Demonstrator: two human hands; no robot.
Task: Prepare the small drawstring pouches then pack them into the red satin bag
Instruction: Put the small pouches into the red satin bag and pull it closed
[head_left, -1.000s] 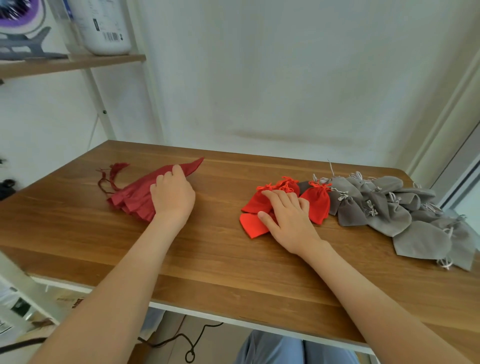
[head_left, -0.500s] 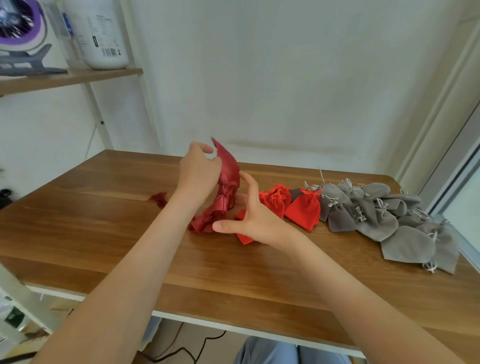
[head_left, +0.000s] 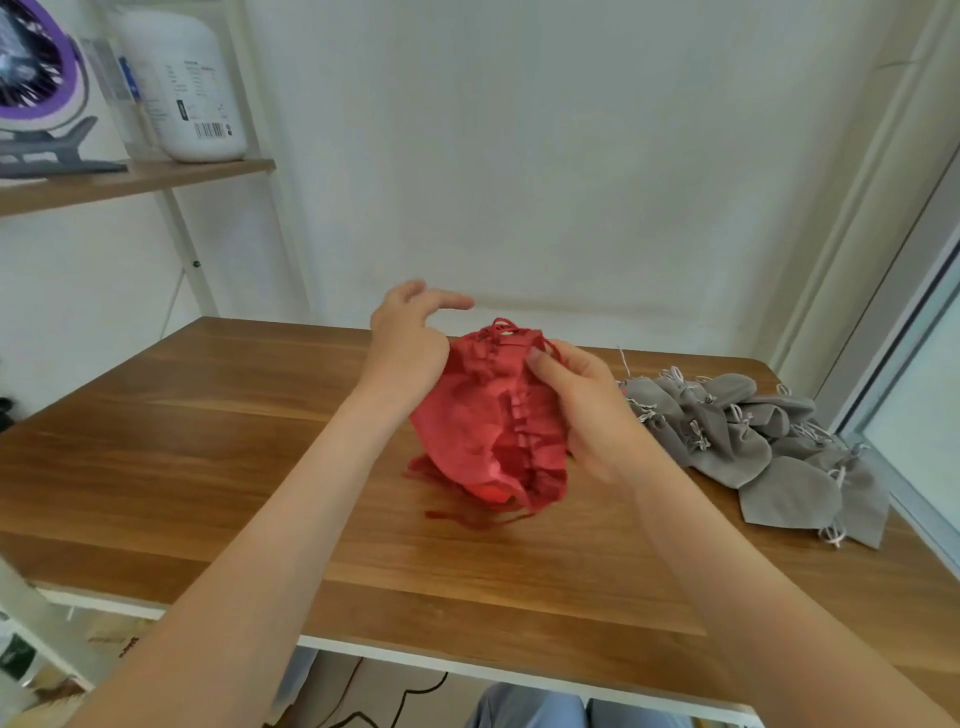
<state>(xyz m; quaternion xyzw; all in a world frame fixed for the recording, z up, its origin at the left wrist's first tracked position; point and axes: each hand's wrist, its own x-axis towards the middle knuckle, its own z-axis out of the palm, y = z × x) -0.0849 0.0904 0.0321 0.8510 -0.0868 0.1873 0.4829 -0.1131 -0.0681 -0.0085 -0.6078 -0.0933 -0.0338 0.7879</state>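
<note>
Single head-worn wide-angle view; faces forward and down across the wooden table (head_left: 197, 447) toward the wall (head_left: 571, 182); red satin bag (head_left: 483, 421) close, near centre.

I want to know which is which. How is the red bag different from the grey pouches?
The red satin bag is red; the grey pouches are grey. The bag is one, pinched by the right hand; the pouches lie heaped on the table. The bag looks bigger than any single pouch. Both are cloth with drawstrings.

Label on white jug (head_left: 182, 88): txt illegible.
</note>
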